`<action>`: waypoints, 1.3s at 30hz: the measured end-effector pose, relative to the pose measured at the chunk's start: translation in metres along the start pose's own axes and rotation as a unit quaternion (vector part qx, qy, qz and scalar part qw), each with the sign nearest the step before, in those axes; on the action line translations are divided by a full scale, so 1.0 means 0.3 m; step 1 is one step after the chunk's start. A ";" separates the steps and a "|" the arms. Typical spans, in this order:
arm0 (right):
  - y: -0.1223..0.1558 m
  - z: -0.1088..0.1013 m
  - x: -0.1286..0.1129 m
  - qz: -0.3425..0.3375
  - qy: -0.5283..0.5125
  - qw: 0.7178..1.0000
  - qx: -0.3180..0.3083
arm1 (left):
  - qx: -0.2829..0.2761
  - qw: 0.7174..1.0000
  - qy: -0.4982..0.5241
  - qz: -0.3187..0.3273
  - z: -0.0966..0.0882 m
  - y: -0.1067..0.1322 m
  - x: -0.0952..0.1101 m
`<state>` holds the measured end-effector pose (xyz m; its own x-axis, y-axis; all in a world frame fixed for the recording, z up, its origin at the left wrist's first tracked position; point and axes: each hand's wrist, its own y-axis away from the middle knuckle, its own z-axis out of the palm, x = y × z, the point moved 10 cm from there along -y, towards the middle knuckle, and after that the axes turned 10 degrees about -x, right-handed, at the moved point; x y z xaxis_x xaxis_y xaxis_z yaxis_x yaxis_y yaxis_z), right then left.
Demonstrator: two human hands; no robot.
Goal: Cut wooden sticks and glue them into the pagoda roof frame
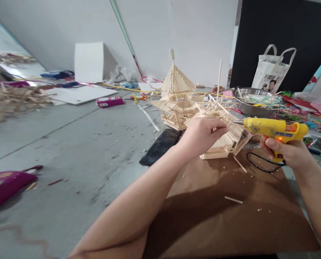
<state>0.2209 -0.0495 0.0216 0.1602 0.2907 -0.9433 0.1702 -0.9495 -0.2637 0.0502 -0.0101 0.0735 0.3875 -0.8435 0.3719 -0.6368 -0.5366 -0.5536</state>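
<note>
Your left hand [203, 135] rests on the stick roof piece [225, 138], which sits on the paper sheet [230, 208]. Your right hand [287, 153], right of it, holds the glue gun [273, 129], nozzle toward the piece. Just behind stands the stick tower [176, 97]. A phone [161, 145] lies left of the sheet. Far right: a metal bowl [257, 102], with a bag [272, 72] behind it.

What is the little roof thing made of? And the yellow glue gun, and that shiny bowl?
The roof piece in the left hand looks like thin, pale, unpainted wooden sticks laid in rows. The glue gun in the right hand seems to be smooth yellow plastic with a metal tip. The bowl looks like shiny metal, probably steel, with bright reflections.
</note>
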 end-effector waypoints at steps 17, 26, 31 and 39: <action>-0.010 0.007 0.000 -0.003 0.051 0.998 -0.026 | 0.002 1.000 -0.024 0.003 -0.001 0.001 0.002; -0.006 -0.010 0.028 0.014 0.045 0.999 -0.018 | -0.003 1.000 -0.022 0.007 0.002 0.002 0.004; -0.007 -0.013 0.026 0.013 0.042 0.999 -0.010 | -0.004 1.000 -0.017 0.007 0.002 0.003 0.006; -0.002 -0.022 0.043 0.018 0.045 0.999 -0.008 | -0.009 1.000 -0.019 -0.004 0.003 0.001 0.003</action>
<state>0.2293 -0.0445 0.0110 0.2525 0.2671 -0.9300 0.1778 -0.9576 -0.2268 0.0510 -0.0110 0.0731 0.4164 -0.8400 0.3478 -0.6452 -0.5426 -0.5379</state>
